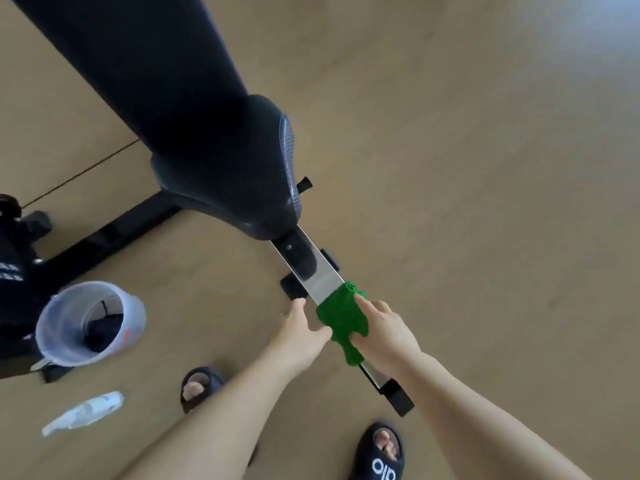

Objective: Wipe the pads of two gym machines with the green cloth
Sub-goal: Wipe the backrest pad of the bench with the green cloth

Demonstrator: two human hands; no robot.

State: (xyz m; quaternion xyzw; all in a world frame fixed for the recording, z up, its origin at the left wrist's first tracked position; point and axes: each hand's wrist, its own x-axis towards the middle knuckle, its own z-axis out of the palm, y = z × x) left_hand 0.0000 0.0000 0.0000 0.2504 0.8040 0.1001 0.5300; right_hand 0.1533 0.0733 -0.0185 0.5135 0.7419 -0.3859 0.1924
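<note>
A green cloth (343, 318) is draped over the shiny metal rail (320, 273) of a gym bench, below its dark seat pad (228, 171). The long dark back pad (138, 57) runs up to the top left. My right hand (386, 332) grips the cloth from the right side, its index finger stretched along it. My left hand (301, 329) holds the cloth's left edge against the rail, its thumb pointing up. The rail under the cloth is hidden.
A clear plastic bucket (83, 323) with a dark rag inside stands at the left beside a black machine base (17, 271). A white spray bottle (83, 412) lies on the wooden floor (485, 168). My two feet in black slippers (379, 452) stand near the rail's end.
</note>
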